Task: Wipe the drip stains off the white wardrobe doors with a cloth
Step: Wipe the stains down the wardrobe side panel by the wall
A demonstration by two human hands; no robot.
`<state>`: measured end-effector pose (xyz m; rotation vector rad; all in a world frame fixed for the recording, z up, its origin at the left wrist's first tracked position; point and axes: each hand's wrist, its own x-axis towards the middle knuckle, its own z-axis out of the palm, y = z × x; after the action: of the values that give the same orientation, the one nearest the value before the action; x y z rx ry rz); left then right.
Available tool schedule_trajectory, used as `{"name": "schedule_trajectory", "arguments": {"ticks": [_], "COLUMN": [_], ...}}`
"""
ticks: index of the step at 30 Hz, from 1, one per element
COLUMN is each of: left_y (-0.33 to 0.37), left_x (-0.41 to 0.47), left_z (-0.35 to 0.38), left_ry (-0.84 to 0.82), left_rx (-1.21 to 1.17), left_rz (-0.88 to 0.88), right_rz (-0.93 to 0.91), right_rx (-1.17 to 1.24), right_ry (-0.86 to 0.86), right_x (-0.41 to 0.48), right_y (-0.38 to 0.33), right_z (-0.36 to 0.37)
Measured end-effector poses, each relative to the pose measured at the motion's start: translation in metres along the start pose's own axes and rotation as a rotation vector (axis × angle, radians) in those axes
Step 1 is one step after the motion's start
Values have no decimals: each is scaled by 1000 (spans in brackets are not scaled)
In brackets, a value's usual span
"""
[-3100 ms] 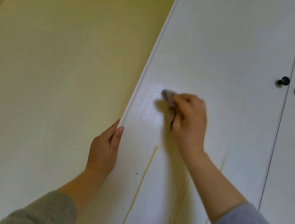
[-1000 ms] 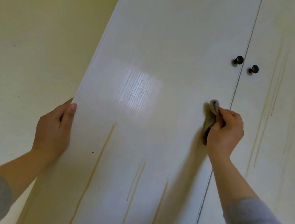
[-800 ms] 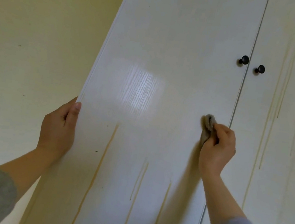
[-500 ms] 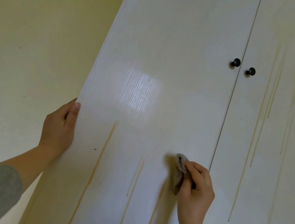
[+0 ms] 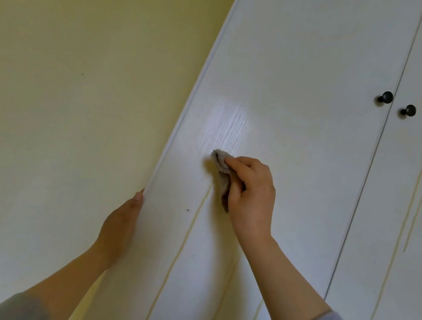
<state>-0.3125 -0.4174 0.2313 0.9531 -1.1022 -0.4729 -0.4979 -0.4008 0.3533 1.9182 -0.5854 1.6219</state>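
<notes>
Flat face of the left door [image 5: 312, 65]: open passage above and to the right of the right hand [image 5: 252, 193], which presses a cloth [image 5: 222, 161] against the panel. A left knob [image 5: 386, 97] and a right knob [image 5: 410, 110] project on either side of the seam with the right door [image 5: 411, 269]. The left hand [image 5: 120, 225] holds the left door's outer edge, beside the yellow wall [image 5: 65, 85].

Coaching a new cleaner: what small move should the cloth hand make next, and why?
Probably slide the right hand and its crumpled grey-brown cloth down the long yellowish drip stain on the white wardrobe door: it starts just beside the cloth, unwiped, and the left hand steadies the door's edge.
</notes>
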Motion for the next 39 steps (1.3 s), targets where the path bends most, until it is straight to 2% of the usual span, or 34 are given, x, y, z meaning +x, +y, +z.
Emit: {"name": "schedule_trajectory", "arguments": {"ticks": [4,7,11,16,19,26,29,32,36,39], "left_y": [-4,-12,-19,-17,-17,-15,-18,-22,-25,-24], "left_x": [3,5,7,8,11,5,-2,-1,0,0], "left_z": [-2,-6,-7,-7,-10,-4,1,5,7,6], "left_ry": [-23,-33,-30,-64,-101,-39,39,71,79,90], "left_rx": [-100,-92,-89,-100,-136,-125,-90,-64,-32,-8], "left_rz": [-21,16,33,-20,-65,-21,70,126,146,171], "right_rz": [-152,-133,-118,-365,-421,-397,-204,-8,20,-19], "right_rx": [-56,-49,-35,17,7,60,74,-41,-134,-119], "right_ry": [-24,-4,43,-90,-175,-339,-174,23,23,24], "right_x": [46,62,39,-9,-35,-83,-66,-9,43,23], "right_y": [-10,-7,-5,2,7,-3,-3,9,32,37], "right_z": [32,52,81,83,79,51,28,12,12,24]}}
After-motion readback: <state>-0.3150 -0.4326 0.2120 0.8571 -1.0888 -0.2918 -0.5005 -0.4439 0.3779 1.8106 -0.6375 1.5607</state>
